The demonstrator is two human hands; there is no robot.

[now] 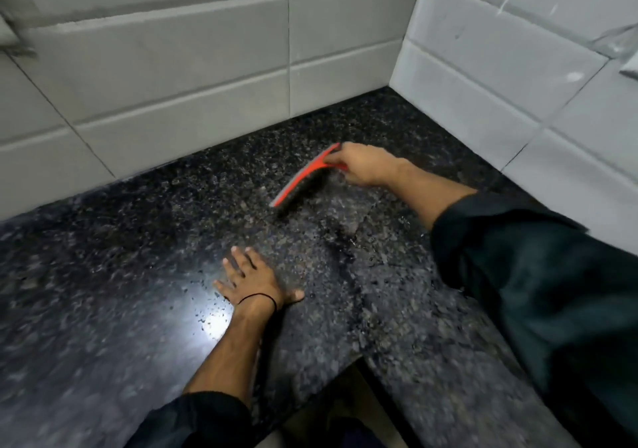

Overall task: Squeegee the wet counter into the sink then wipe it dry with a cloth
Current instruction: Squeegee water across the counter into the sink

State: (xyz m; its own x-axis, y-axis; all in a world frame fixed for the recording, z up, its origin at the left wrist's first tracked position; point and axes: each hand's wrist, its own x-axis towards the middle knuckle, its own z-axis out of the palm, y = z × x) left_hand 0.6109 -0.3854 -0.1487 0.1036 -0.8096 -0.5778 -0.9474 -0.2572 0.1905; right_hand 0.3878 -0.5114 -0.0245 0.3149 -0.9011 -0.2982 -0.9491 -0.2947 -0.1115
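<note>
Fingers (347, 158) of my right hand (366, 168) clamp red squeegee (300, 182), blade down on wet tabletop (103, 275) near far-right corner, for dragging water. Flat, splayed left hand (253, 278) braces lean. No sink in view.

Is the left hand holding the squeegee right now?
No, the left hand lies flat with spread fingers on the counter, while the right hand grips the red squeegee.

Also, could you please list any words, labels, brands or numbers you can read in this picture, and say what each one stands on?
None: no readable text shows on the squeegee, the counter or the wall tiles.
</note>
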